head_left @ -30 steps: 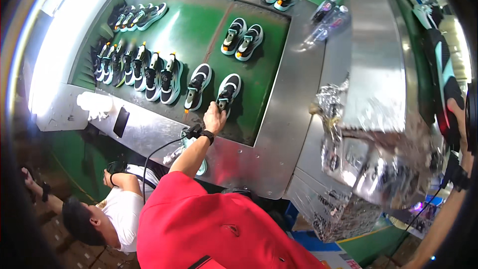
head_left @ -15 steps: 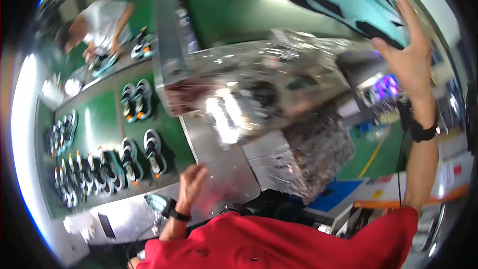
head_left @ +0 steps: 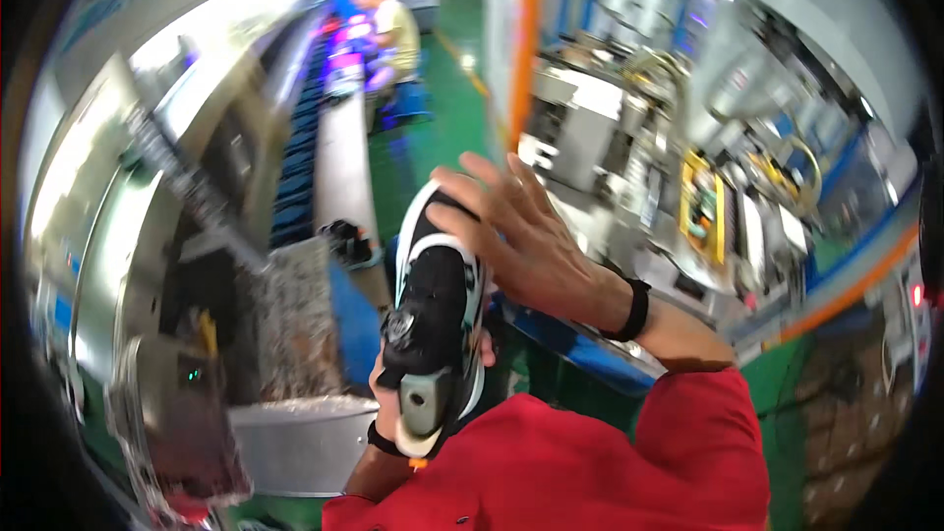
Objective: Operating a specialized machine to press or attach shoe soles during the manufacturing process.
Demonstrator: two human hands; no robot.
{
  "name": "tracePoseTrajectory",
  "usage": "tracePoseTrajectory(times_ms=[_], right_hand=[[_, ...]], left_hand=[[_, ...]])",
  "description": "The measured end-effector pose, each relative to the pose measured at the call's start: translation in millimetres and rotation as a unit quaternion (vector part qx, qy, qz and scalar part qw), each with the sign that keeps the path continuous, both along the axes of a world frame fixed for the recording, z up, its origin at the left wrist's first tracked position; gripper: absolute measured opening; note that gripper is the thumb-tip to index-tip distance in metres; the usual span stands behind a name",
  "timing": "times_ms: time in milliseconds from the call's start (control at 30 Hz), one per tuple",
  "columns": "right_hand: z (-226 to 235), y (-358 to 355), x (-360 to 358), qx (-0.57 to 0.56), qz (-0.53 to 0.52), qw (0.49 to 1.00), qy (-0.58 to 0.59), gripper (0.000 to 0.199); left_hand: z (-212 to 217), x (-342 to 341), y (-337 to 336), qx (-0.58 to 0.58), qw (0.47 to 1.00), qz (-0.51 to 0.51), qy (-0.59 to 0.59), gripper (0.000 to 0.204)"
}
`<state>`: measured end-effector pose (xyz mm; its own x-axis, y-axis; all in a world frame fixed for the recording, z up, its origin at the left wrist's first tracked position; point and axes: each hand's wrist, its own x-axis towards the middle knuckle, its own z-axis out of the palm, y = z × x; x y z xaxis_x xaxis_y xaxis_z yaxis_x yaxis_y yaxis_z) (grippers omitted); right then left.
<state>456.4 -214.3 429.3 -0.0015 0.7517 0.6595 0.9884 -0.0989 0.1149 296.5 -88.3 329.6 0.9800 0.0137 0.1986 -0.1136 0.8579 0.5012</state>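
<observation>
Upright in front of my chest is a black-and-white sneaker (head_left: pixel 433 285), toe pointing away and heel toward me. A grey-green block with a hole (head_left: pixel 423 403) fills its opening, and a small orange tab shows below the heel. My left hand (head_left: pixel 385 395) is closed around the sneaker from beneath, near the heel; most of its fingers are hidden behind the shoe. Over the toe lies my right hand (head_left: pixel 516 236), its fingers spread and slightly blurred, the lower ones touching the upper. Black bands circle both wrists.
Metal machinery (head_left: pixel 172 433) and a plastic-wrapped box (head_left: pixel 300 320) stand at left. A long conveyor line (head_left: pixel 344 157) runs away, where people sit under purple light. At right, beyond an orange-edged frame (head_left: pixel 526 49), is a bench with machine parts and a yellow tray (head_left: pixel 703 206).
My view has swung right, away from the rows of shoes. The sneaker has come down from my raised right hand to my chest, and my left hand, empty before, now grips it.
</observation>
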Motion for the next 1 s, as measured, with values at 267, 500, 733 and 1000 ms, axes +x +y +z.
tracePoseTrajectory(times_ms=[267, 500, 733, 1000], right_hand=[[-92.0, -202.6, 33.3, 0.323, 0.004, 0.67, 0.669, 0.082], [-143.6, -354.8, 80.5, 0.537, -0.251, 0.54, 0.598, 0.057], [-162.6, -456.6, 77.8, 0.622, -0.345, 0.553, 0.434, 0.058], [-143.6, -501.2, 79.8, 0.542, -0.549, 0.548, 0.323, 0.053]], left_hand=[[3.3, 158.1, -162.5, 0.369, 0.917, 0.146, 0.043, 0.052], [-35.0, 287.1, -291.3, 0.463, 0.884, -0.069, -0.021, 0.067], [-125.5, 499.3, -382.7, 0.689, 0.719, 0.092, 0.002, 0.047], [-222.5, 603.4, -442.3, 0.727, 0.657, 0.198, -0.002, 0.033]])
